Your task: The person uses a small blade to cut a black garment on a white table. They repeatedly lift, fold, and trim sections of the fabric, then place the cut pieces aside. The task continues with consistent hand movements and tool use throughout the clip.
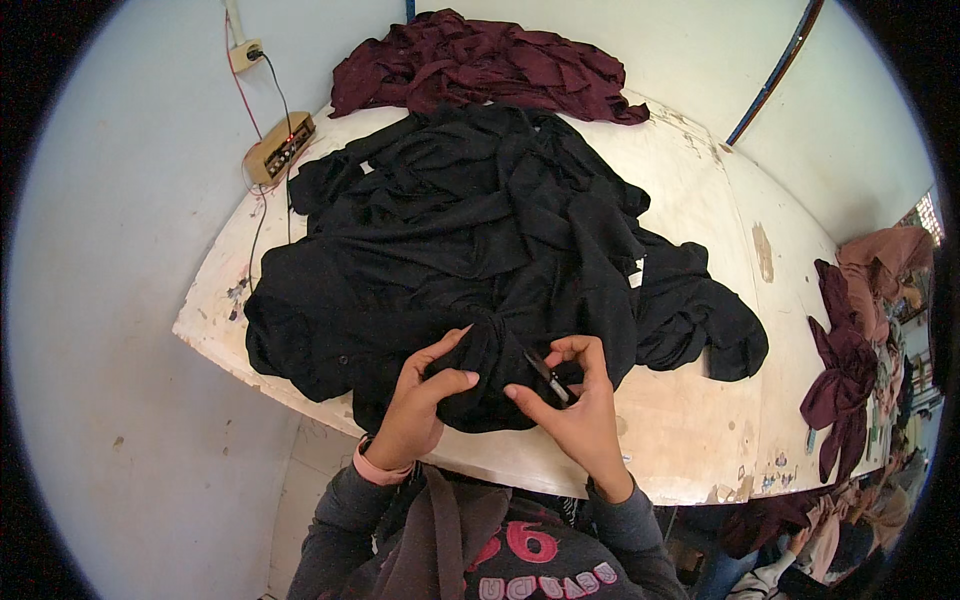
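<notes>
A large heap of black garments (430, 210) spreads over the table in front of me, with a button and small white labels showing on it. At the heap's near edge, my left hand (415, 405) pinches a fold of the black garment between thumb and fingers. Just right of it, my right hand (580, 400) grips small dark thread snips (550, 380) with a shiny metal part. The snips lie close against the black cloth; whether their blades touch it I cannot tell.
A pale worn table (690, 430) carries the heap. Maroon cloth (480, 70) is piled at the back. A brown box with cables (280, 148) stands at the left by the wall. More maroon cloth (840, 390) lies far right, with people (800, 545) beyond at the lower right.
</notes>
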`<state>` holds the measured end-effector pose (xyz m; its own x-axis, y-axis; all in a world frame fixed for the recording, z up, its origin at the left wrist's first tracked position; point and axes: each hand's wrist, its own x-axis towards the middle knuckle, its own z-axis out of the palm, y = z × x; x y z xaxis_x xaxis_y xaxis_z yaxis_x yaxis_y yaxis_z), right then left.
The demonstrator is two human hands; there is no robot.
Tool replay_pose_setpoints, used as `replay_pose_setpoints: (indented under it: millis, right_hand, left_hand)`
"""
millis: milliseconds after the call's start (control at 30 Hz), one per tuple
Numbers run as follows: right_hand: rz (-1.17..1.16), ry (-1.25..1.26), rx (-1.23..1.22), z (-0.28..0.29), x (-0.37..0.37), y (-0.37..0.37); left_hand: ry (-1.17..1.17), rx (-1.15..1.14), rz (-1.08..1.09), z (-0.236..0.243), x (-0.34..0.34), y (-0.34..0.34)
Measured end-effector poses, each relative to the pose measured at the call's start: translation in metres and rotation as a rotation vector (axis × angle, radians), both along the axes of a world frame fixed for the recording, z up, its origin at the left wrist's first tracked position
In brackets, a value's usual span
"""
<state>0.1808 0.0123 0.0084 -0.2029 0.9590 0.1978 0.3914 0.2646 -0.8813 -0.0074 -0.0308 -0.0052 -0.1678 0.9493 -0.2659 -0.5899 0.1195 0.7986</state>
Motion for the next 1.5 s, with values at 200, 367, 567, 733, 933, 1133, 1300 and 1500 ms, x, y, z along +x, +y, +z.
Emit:
replay_pose_setpoints:
  millis: [200, 367, 567, 733, 933, 1133, 1300, 1500]
  right_hand:
    - [-0.111, 0.162, 0.177, -0.013, 0.001, 0.003]
    - [-0.034, -0.152, 0.625, 0.016, -0.006, 0.010]
    - [0.050, -0.223, 0.695, 0.023, -0.007, 0.016]
    - [0.025, -0.271, 0.728, 0.020, -0.008, 0.019]
    - [-0.037, -0.397, 0.944, 0.011, -0.005, 0.026]
    - [-0.096, -0.603, 1.303, 0.003, -0.001, 0.034]
    - [-0.116, -0.622, 1.353, 0.003, -0.004, 0.037]
    - [-0.089, -0.540, 1.311, -0.001, -0.004, 0.042]
  left_hand:
    - [0.006, 0.041, -0.064, -0.006, -0.001, 0.005]
    - [-0.040, 0.123, -0.186, 0.006, 0.005, 0.003]
    - [-0.216, 0.170, -0.298, 0.000, 0.003, 0.001]
    - [-0.281, 0.157, -0.307, -0.007, 0.000, -0.001]
    - [-0.252, 0.118, -0.253, -0.003, 0.004, -0.001]
    - [-0.333, 0.141, -0.284, -0.003, 0.001, -0.003]
    - [-0.291, 0.078, -0.216, 0.004, 0.005, -0.002]
    - [-0.346, 0.050, -0.209, 0.004, 0.003, 0.000]
